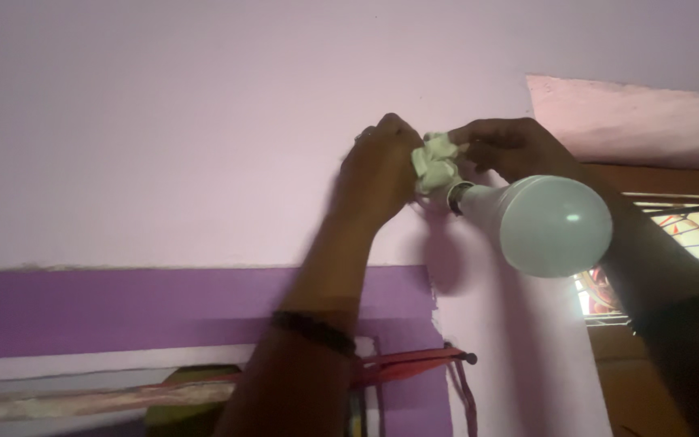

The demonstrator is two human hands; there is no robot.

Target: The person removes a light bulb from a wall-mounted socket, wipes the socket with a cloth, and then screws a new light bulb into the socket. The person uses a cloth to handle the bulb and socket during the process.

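Both raised: left hand [378, 166] and right hand [511, 146] pinching crumpled pale cloth [434, 162] at mounted white bulb's [548, 225] base, wiping unfinished.

The premises appear to be a room in a home. The plastered wall [163, 121] is painted pale pink above a purple band [107, 311]. A large white frosted light bulb [548, 226] projects from a wall-mounted holder. A wooden-framed window with a metal grille [693, 226] admits daylight at right. Red cords hang from a wall nail [469, 358].
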